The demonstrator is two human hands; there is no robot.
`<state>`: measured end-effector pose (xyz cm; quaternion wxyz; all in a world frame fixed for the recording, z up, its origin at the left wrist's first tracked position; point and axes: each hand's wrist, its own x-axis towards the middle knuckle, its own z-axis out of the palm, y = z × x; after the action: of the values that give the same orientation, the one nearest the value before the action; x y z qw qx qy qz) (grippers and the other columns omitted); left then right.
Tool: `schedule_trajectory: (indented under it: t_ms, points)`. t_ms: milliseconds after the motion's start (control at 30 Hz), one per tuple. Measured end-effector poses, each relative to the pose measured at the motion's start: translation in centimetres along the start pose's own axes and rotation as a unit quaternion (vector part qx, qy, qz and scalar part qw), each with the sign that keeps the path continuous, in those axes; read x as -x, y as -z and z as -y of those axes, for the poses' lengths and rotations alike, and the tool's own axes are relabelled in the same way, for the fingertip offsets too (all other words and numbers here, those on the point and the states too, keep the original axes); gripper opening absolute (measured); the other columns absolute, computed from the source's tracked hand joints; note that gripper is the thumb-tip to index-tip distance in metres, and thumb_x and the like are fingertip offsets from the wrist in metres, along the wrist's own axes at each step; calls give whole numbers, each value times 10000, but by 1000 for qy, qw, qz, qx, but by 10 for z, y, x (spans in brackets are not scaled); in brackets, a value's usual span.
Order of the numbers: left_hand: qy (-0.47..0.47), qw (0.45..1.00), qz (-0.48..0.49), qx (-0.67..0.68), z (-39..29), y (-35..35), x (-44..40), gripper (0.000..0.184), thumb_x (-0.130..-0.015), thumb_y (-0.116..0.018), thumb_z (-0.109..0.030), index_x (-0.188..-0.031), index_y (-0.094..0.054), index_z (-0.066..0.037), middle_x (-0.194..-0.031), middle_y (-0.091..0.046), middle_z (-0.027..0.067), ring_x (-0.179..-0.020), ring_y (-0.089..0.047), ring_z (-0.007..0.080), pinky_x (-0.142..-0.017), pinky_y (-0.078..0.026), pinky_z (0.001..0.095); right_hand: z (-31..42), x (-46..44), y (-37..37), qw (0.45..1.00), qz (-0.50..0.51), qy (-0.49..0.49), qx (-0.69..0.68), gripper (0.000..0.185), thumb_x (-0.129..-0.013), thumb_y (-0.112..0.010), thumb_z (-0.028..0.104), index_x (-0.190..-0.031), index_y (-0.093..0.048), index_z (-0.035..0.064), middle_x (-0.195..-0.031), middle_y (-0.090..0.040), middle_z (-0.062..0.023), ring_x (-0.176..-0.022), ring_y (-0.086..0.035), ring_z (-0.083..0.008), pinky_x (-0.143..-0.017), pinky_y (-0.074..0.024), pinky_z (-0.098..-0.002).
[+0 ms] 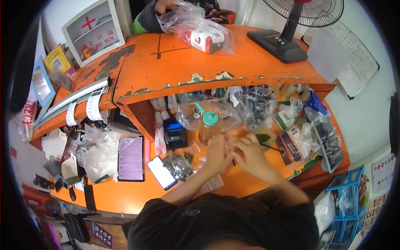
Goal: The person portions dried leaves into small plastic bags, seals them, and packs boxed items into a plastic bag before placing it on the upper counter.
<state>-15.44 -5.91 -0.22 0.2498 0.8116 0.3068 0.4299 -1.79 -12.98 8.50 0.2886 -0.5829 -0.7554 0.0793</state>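
Observation:
My left hand (217,153) and my right hand (251,155) are close together above the orange counter, fingers bent and pinched. A bit of clear material seems to show between the fingertips, too blurred to name. Just beyond my left hand stands a bottle with a teal cap (210,118). A dark green flat item (263,139) lies beyond my right hand. Near my left forearm are a white-screened phone (162,173) and a heap of small clear packets (179,165). More clear plastic (212,183) lies under my forearms.
A card terminal (174,133) and a tablet (131,159) are on the left. Boxes (290,146) and plastic bags (258,106) crowd the right. Across the raised counter (166,66), a person's hand (165,6) touches a bagged box (207,41). A fan (278,45) stands there.

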Motion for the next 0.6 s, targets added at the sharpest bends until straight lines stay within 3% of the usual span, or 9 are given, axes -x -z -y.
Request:
schedule_trajectory:
  t_ms: [167, 267, 300, 400, 500, 567, 600]
  points:
    - [-49, 996, 64, -27, -6, -34, 20, 440, -692, -632, -218, -1044, -471, -10, -956, -495, 166, -906, -473, 344, -758, -353, 425, -10, 47, -29, 986, -141, -86, -11, 136, -719, -678, 81, -852, -656, 79, -926, -598, -92, -954, -454, -326, -880, -352, -408]
    - [-67, 991, 100, -50, -12, -40, 32, 445, -689, -638, -211, -1049, -471, -9, -964, -495, 168, -907, -474, 347, -762, -355, 430, -19, 69, -47, 980, -159, -115, 9, 125, -730, -666, 89, -855, -657, 88, -859, -596, -94, -931, -456, -323, -889, -335, -433]
    - [-76, 990, 106, -43, -14, -36, 33, 448, -688, -641, -210, -1051, -471, -10, -968, -496, 170, -905, -473, 349, -766, -356, 433, -21, 76, -50, 980, -91, -174, -8, 99, -755, -650, 105, -853, -661, 97, -843, -597, -117, -970, -461, -339, -934, -311, -446]
    - [-99, 988, 118, -22, -5, -43, 44, 449, -699, -650, -213, -1059, -474, -11, -987, -500, 175, -914, -473, 353, -792, -358, 444, -26, 89, -57, 968, -64, -216, -109, 47, -777, -632, 108, -821, -635, 93, -829, -595, -128, -940, -497, -335, -976, -288, -440]
    - [-89, 989, 116, -5, 5, -51, 48, 447, -722, -653, -224, -1071, -478, -6, -1003, -503, 183, -931, -474, 359, -816, -359, 453, -23, 87, -50, 968, -116, -200, -97, 86, -789, -627, 112, -854, -613, 58, -869, -613, -140, -926, -544, -325, -1002, -282, -424]
    - [-53, 992, 114, 18, 16, -55, 50, 439, -754, -652, -231, -1082, -481, 6, -1013, -504, 191, -948, -478, 365, -827, -365, 450, -57, 79, -22, 932, -167, -253, -198, 174, -806, -628, 138, -929, -600, 18, -929, -631, -148, -956, -572, -311, -975, -322, -411]
    - [-36, 994, 103, 32, 18, -54, 48, 435, -756, -655, -232, -1077, -485, 6, -1009, -503, 191, -945, -477, 367, -826, -367, 449, -81, 79, -5, 950, -165, -261, -54, 243, -815, -631, 170, -988, -589, 5, -964, -633, -155, -985, -571, -314, -957, -344, -418]
